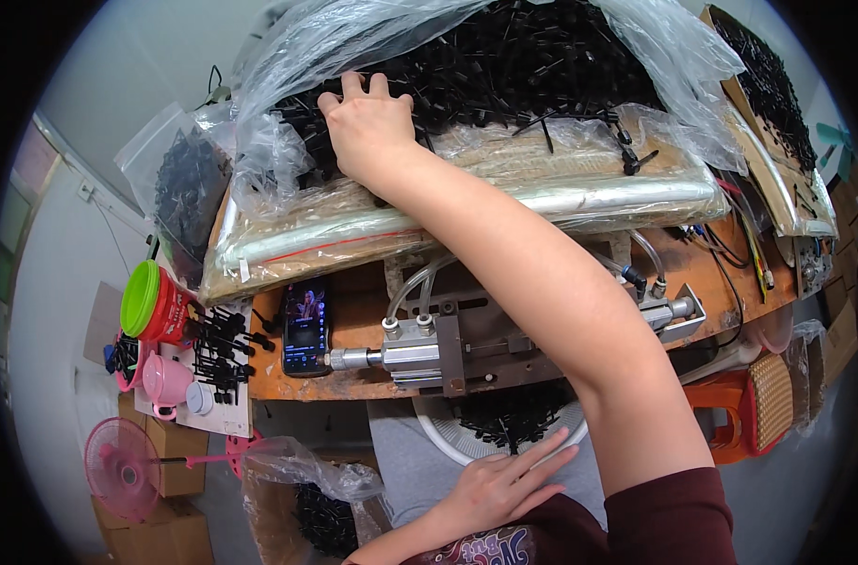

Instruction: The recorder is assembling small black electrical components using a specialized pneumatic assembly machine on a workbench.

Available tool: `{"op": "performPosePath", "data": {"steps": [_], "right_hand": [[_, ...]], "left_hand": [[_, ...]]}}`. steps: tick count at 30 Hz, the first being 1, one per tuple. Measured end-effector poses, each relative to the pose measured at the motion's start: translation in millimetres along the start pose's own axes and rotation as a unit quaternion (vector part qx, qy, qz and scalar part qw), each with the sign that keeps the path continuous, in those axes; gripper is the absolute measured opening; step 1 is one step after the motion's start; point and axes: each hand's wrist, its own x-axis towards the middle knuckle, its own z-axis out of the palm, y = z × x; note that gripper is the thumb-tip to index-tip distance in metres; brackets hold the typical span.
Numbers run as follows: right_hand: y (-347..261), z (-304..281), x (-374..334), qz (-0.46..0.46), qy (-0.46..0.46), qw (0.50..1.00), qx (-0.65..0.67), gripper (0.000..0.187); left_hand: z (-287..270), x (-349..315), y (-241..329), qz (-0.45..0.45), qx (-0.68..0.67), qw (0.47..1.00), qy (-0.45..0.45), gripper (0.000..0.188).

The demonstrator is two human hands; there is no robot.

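The right hand (370, 132) lowers spread fingers among black plastic parts (513, 71) in the lined box (579, 200); whether they grip any, I cannot tell. The left hand (495, 492), fingers apart, is near a white basket (433, 433). A phone (304, 325) lies on the orange bench (358, 328); a pink fan (123, 469) is at left.

Parts (504, 71) in box (532, 158) behind fixture (452, 353).

maroon top (570, 532) | short right sleeve (669, 518) | pale lettered print (495, 548) | grey legwear (388, 443)
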Motion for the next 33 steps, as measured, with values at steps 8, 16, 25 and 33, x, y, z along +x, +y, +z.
{"op": "performPosePath", "data": {"steps": [8,16,25,33], "right_hand": [[49,-27,-26,-0.106,0.033,0.993,0.027,0.034],[106,-68,-43,-0.153,-0.112,0.979,0.078,0.054],[127,-76,-60,-0.202,-0.05,0.97,0.127,0.058],[149,-92,-79,-0.029,-0.116,0.984,0.134,0.062]], "left_hand": [[-5,-1,2,-0.019,-0.088,0.995,0.032,0.043],[0,0,2,-0.009,-0.159,0.985,0.059,0.042],[10,3,3,0.021,-0.138,0.987,0.075,0.043],[9,-6,0,-0.008,-0.125,0.989,0.075,0.042]]}}
